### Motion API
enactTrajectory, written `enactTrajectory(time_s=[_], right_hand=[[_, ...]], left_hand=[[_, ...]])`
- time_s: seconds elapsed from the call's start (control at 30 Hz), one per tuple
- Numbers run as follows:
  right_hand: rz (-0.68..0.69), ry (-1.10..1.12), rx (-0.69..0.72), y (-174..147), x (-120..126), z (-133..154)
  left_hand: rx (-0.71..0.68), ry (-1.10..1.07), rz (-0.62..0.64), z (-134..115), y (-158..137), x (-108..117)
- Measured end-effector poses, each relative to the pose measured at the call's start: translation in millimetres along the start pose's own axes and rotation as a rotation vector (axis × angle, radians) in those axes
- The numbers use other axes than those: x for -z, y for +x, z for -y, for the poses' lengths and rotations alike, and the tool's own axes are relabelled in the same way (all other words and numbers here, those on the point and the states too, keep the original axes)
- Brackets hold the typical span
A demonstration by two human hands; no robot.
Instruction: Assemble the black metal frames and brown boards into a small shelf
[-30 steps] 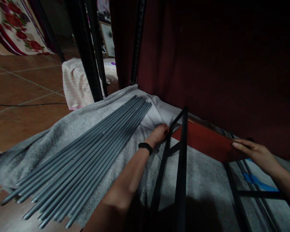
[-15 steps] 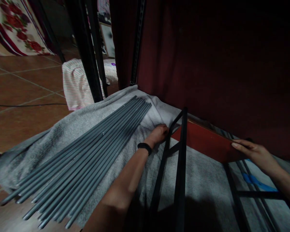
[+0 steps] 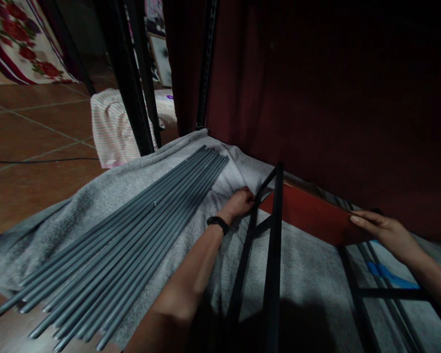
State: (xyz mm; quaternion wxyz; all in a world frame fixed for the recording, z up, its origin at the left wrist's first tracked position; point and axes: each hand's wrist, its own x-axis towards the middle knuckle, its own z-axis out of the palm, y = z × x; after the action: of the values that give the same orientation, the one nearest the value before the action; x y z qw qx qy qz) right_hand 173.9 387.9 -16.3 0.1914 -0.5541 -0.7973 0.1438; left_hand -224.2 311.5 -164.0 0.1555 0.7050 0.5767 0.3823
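My right hand [image 3: 384,228] pinches the upper edge of a reddish-brown board [image 3: 312,215] near its right end, thumb on the front face. The board stands on its long edge between a black metal ladder-like frame [image 3: 274,245] and a second black frame [image 3: 356,294] at the right. My left hand [image 3: 242,201], with a black band on the wrist, is closed at the outer side of the first frame, level with the board's left end. What its fingertips grip, if anything, is hidden.
Several grey metal tubes [image 3: 132,235] lie in a bundle on a grey blanket [image 3: 95,196] to the left. Behind hangs a dark red cloth [image 3: 316,98]. Dark upright posts [image 3: 132,88] stand at the back left. A blue strip [image 3: 391,275] lies by the right frame.
The view has shifted slightly, so everything sits a little further left. Both hands keep their places at the board and frame.
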Motion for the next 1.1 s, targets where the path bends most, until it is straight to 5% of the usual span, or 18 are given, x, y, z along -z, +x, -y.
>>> enactTrajectory(time_s=[1.1], right_hand=[[0.059,0.138,-0.104,1,-2,-4]], left_hand=[[-0.053,0.104,0.069,-10,2,1]])
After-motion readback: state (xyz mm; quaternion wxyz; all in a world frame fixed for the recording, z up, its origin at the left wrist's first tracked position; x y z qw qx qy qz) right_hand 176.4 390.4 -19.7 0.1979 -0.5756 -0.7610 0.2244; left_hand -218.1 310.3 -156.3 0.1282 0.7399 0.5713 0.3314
